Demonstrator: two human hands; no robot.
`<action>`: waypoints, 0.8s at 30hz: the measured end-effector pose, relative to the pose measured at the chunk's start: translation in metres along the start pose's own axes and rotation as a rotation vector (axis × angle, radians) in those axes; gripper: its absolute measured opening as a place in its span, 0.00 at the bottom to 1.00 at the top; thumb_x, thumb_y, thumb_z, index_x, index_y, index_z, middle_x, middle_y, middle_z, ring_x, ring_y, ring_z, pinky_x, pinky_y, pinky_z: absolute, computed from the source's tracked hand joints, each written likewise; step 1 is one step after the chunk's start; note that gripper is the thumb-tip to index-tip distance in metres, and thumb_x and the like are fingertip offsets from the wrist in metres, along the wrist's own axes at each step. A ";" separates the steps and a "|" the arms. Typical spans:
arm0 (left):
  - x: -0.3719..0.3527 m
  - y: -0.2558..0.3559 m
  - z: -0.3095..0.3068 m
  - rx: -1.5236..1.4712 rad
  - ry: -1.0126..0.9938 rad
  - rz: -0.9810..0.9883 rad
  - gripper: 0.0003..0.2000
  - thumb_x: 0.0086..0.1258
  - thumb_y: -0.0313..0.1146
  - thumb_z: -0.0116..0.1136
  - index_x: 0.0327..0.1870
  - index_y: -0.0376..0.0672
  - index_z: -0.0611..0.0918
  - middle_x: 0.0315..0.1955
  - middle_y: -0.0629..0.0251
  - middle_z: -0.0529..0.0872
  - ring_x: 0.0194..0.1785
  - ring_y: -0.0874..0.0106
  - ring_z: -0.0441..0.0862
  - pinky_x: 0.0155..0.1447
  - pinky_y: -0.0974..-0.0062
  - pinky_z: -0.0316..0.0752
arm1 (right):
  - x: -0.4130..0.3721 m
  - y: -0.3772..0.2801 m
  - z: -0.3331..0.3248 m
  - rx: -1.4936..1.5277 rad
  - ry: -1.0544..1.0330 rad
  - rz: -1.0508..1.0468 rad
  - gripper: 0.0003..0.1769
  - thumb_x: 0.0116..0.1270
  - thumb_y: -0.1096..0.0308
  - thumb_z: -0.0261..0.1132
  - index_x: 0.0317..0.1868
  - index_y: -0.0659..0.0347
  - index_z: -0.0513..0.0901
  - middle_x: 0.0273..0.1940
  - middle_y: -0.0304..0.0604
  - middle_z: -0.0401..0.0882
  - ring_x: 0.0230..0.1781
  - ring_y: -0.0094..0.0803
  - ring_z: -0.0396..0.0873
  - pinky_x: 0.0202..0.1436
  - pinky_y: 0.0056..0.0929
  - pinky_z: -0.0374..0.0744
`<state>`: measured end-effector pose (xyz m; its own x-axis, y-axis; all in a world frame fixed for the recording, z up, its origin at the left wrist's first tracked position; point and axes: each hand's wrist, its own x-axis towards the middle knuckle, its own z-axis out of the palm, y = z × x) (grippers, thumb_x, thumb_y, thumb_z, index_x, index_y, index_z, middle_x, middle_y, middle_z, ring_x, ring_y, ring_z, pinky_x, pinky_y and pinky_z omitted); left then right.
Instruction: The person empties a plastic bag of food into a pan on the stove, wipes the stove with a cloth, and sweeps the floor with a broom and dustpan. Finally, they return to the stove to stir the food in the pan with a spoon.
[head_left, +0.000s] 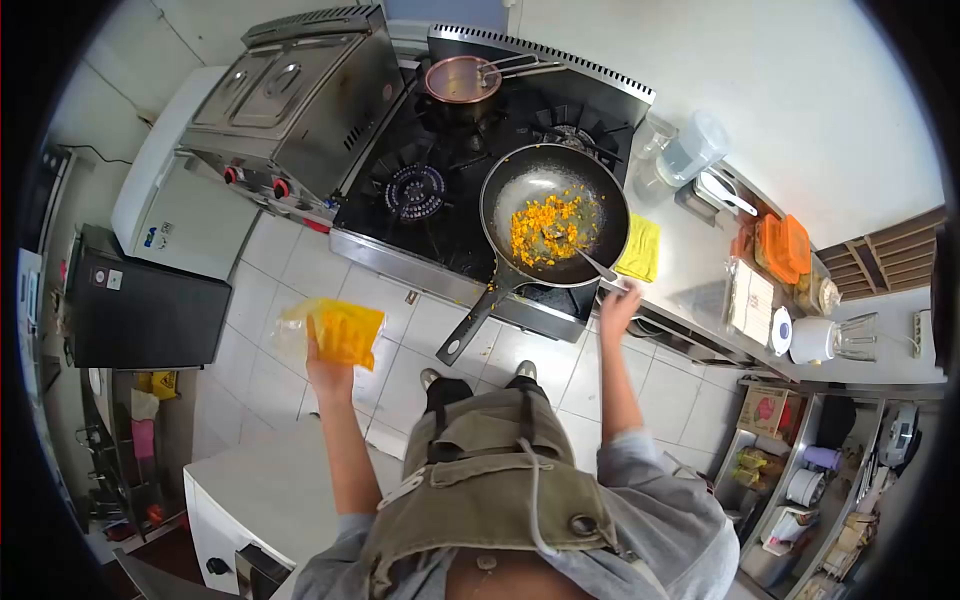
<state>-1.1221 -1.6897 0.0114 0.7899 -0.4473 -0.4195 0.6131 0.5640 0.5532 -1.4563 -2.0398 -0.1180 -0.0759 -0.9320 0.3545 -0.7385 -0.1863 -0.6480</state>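
Observation:
My left hand (328,368) is closed around a clear plastic bag (345,332) with something yellow inside, held over the floor left of the stove. Part of the fingers is hidden by the bag. My right hand (620,308) is closed at the end of a metal utensil handle (598,264), beside the pan's right rim. The utensil's head is buried in the food, so its kind cannot be made out. Small orange-yellow pieces of food (545,228) lie in the black frying pan (497,185), whose long handle (470,325) points toward me.
The pan stands on a black gas stove (465,235). A covered saucepan (463,80) sits at the back, and a lit-looking burner (415,192) is at left. A yellow cloth (640,250), containers (783,248) and a blender (815,340) occupy the right counter.

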 end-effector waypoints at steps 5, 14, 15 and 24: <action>0.002 0.018 -0.029 0.117 -0.020 -0.061 0.20 0.75 0.42 0.33 0.67 0.53 0.63 0.60 0.65 0.68 0.62 0.65 0.66 0.66 0.61 0.62 | 0.124 0.062 0.069 -0.090 -0.313 -0.135 0.36 0.51 0.69 0.64 0.63 0.52 0.64 0.58 0.61 0.64 0.60 0.55 0.62 0.61 0.51 0.60; 0.015 0.047 -0.018 0.260 -0.127 -0.171 0.22 0.75 0.43 0.32 0.69 0.52 0.58 0.62 0.64 0.66 0.64 0.64 0.65 0.65 0.62 0.62 | 0.046 -0.002 -0.094 0.335 -0.026 0.334 0.17 0.60 0.67 0.55 0.48 0.63 0.79 0.38 0.52 0.81 0.37 0.38 0.80 0.42 0.32 0.77; 0.018 0.042 -0.020 0.248 -0.120 -0.182 0.22 0.75 0.43 0.32 0.69 0.52 0.58 0.62 0.64 0.66 0.64 0.64 0.65 0.65 0.62 0.62 | 0.030 -0.044 -0.118 0.629 -0.062 0.358 0.17 0.60 0.67 0.55 0.48 0.65 0.79 0.38 0.50 0.81 0.38 0.34 0.80 0.42 0.29 0.76; 0.034 0.011 -0.036 0.100 -0.236 -0.428 0.22 0.76 0.42 0.34 0.68 0.49 0.59 0.62 0.63 0.66 0.63 0.68 0.66 0.66 0.65 0.61 | -0.025 -0.261 -0.034 -0.248 -0.905 -0.478 0.16 0.55 0.64 0.58 0.41 0.66 0.79 0.39 0.61 0.77 0.37 0.56 0.78 0.42 0.45 0.77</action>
<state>-1.0884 -1.6737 -0.0223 0.4362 -0.7757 -0.4562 0.8689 0.2311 0.4377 -1.2847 -1.9575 0.0655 0.7127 -0.6818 -0.1650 -0.6836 -0.6223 -0.3812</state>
